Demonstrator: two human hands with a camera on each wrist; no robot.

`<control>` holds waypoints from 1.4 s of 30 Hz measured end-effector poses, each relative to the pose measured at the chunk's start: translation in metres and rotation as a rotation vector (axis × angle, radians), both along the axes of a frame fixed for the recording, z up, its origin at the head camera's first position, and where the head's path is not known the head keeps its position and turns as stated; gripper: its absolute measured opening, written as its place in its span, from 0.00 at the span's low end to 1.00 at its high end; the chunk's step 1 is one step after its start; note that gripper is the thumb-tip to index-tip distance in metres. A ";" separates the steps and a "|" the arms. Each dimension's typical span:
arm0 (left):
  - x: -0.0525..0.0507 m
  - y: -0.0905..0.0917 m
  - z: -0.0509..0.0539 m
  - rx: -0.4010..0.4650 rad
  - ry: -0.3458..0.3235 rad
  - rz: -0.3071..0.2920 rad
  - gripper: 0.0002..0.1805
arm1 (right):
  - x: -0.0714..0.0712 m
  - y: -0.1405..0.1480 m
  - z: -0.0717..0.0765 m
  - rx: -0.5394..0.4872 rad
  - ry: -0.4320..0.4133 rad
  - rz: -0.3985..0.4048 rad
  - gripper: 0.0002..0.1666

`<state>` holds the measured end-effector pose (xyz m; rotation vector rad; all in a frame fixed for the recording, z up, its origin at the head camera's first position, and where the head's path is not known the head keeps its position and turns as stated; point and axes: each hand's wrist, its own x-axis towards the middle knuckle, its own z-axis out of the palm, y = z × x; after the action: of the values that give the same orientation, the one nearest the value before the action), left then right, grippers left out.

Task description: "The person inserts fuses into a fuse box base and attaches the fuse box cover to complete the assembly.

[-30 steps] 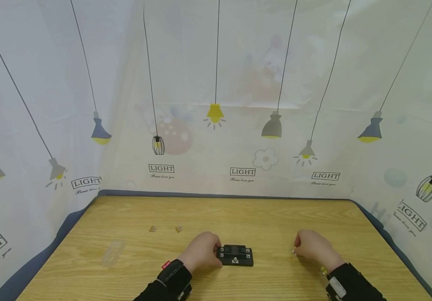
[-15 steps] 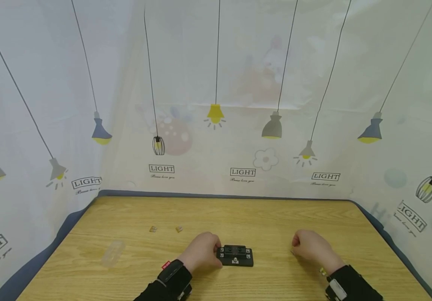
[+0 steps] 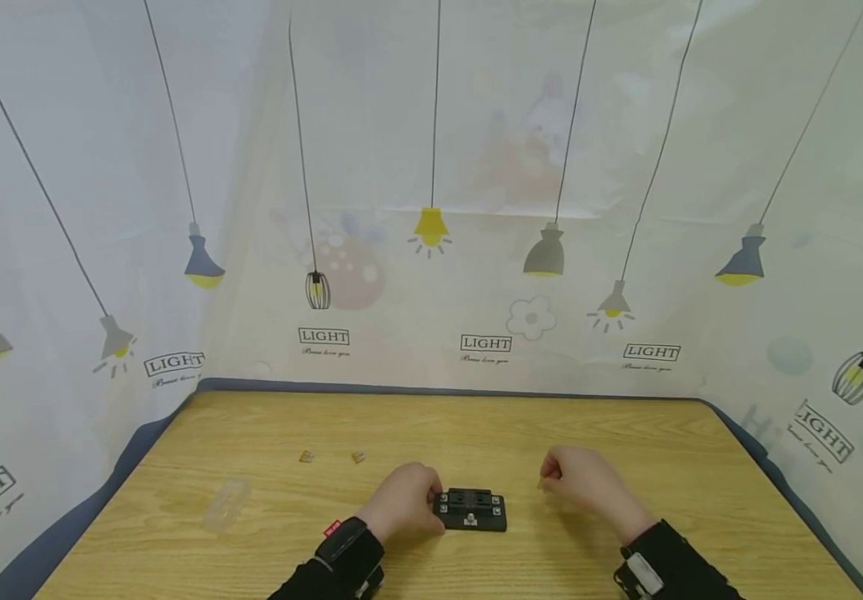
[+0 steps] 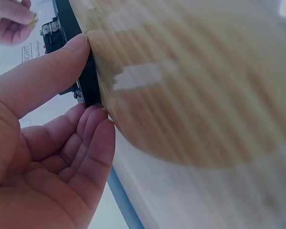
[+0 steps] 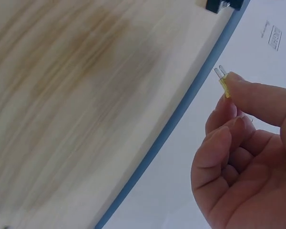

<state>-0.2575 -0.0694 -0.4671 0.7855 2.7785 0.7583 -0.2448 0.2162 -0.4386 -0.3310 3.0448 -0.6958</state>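
A black fuse block with metal screw terminals sits on the table in front of me. My left hand grips its left end; in the left wrist view the thumb is on one side of the block's edge and curled fingers are on the other. Just right of the block, apart from it, is my right hand. Its thumb and forefinger pinch a yellow blade fuse, the two metal prongs sticking out beyond the fingertips. The head view shows little of this fuse.
Two small amber pieces, one on the left and one on the right, lie farther back on the wooden table. A clear plastic piece lies at left. A lamp-patterned curtain stands behind the table.
My right hand has moved left toward the block with the fuse. The left hand and block have stayed put. A small yellow piece beside the right wrist is now out of sight.
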 end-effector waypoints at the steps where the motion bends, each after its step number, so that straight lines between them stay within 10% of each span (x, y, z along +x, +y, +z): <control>1: 0.000 0.000 0.000 -0.001 -0.001 0.001 0.21 | 0.000 -0.004 0.001 -0.009 0.001 0.003 0.08; 42: -0.002 0.002 -0.001 0.033 0.032 -0.004 0.19 | -0.008 -0.106 0.002 0.041 0.124 0.240 0.07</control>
<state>-0.2591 -0.0679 -0.4682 0.8151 2.7985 0.7999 -0.2525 0.1105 -0.4361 -0.7500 3.0518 -0.6186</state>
